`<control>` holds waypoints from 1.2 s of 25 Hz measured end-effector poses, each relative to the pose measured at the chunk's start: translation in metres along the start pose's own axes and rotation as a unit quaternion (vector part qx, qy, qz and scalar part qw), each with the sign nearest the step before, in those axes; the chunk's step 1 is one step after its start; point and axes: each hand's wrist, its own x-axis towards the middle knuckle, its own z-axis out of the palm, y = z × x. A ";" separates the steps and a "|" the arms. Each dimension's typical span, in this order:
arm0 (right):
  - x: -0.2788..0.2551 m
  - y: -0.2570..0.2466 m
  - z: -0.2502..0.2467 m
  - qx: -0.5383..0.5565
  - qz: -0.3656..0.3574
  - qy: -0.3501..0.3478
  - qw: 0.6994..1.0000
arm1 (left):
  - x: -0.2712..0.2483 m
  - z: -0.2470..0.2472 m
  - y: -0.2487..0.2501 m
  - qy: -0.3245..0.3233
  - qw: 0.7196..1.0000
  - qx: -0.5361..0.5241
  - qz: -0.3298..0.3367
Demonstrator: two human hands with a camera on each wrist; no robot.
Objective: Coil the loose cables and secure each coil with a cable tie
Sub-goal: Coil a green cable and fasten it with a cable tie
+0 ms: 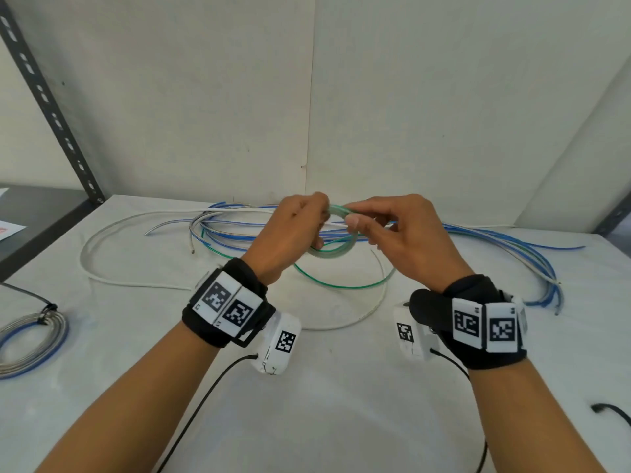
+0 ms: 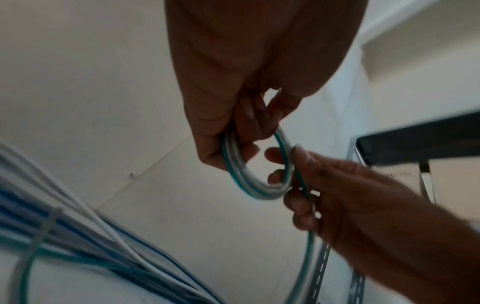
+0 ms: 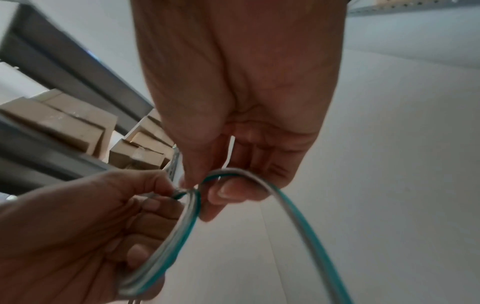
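A small coil of green-and-clear cable [image 1: 333, 249] hangs in the air above the white table [image 1: 341, 387], held between both hands. My left hand [image 1: 319, 230] grips the coil's left side, fingers curled round its turns [image 2: 233, 164]. My right hand [image 1: 358, 227] pinches the strand on the coil's right side [image 3: 233, 174] between thumb and fingers. The cable's free length [image 1: 341, 285] trails down in a loop on the table. In the right wrist view the coil [image 3: 179, 232] runs through the left hand's fingers [image 3: 145, 205].
Loose blue, white and green cables [image 1: 495, 244] lie in a bundle along the back of the table. A tied blue-and-clear coil [image 1: 30, 339] rests at the left edge. A white cable [image 1: 102, 240] arcs left of centre. A black curved piece [image 1: 611, 411] lies front right. Shelving [image 1: 51, 107] stands left.
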 end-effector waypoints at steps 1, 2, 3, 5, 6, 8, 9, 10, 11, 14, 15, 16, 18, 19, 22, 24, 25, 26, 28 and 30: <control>0.001 0.002 -0.001 0.033 0.002 0.024 0.999 | 0.003 -0.003 0.002 0.022 0.998 -0.056 -0.014; 0.002 0.004 0.000 0.067 0.009 0.045 0.997 | 0.005 -0.006 0.004 0.040 0.992 -0.112 -0.029; 0.002 0.004 0.001 0.099 0.021 0.060 0.993 | 0.007 -0.009 0.006 0.055 0.985 -0.160 -0.040; 0.002 0.002 0.010 0.159 0.053 0.068 0.983 | 0.008 -0.012 0.008 0.072 0.969 -0.231 -0.051; 0.001 0.000 0.016 0.190 0.069 0.065 0.977 | 0.008 -0.011 0.009 0.074 0.962 -0.259 -0.052; 0.000 -0.004 0.030 0.244 0.089 0.065 0.964 | 0.008 -0.010 0.008 0.073 0.950 -0.301 -0.053; -0.001 -0.007 0.035 0.258 0.093 0.075 0.959 | 0.007 -0.009 0.008 0.070 0.944 -0.318 -0.051; -0.001 -0.008 0.039 0.267 0.095 0.088 0.955 | 0.007 -0.009 0.007 0.066 0.939 -0.335 -0.050; -0.002 -0.009 0.043 0.274 0.099 0.098 0.952 | 0.008 -0.008 0.006 0.061 0.932 -0.353 -0.050; -0.003 -0.009 0.049 0.294 0.119 0.116 0.941 | 0.008 -0.001 0.003 0.044 0.916 -0.395 -0.050; -0.003 -0.008 0.049 0.295 0.118 0.121 0.940 | 0.007 0.001 0.003 0.040 0.917 -0.393 -0.052; -0.002 -0.007 0.046 0.287 0.107 0.124 0.944 | 0.007 0.002 0.003 0.034 0.923 -0.379 -0.055; -0.001 -0.004 0.033 0.218 0.062 0.117 0.967 | 0.007 0.000 0.004 0.015 0.946 -0.317 -0.069; 0.000 -0.002 0.025 0.163 0.038 0.102 0.981 | 0.009 -0.002 0.004 0.007 0.959 -0.273 -0.073; 0.000 0.002 0.007 0.028 0.004 0.016 0.999 | 0.008 -0.005 0.001 -0.038 0.992 -0.094 -0.068; -0.002 0.003 0.002 -0.007 -0.004 -0.022 1.000 | 0.002 -0.002 0.000 -0.079 0.995 0.018 -0.056; -0.002 0.004 0.002 -0.014 -0.005 -0.026 1.000 | 0.000 0.000 -0.001 -0.080 0.995 0.036 -0.049; -0.002 0.004 0.001 -0.012 -0.002 -0.022 1.000 | -0.001 0.001 -0.001 -0.072 0.996 0.029 -0.040; 0.000 0.006 -0.002 0.016 0.002 0.002 1.000 | 0.002 0.000 0.001 -0.043 0.998 -0.046 -0.027; 0.001 0.009 -0.003 0.063 0.007 0.039 0.997 | 0.008 -0.006 0.006 -0.005 0.987 -0.158 -0.041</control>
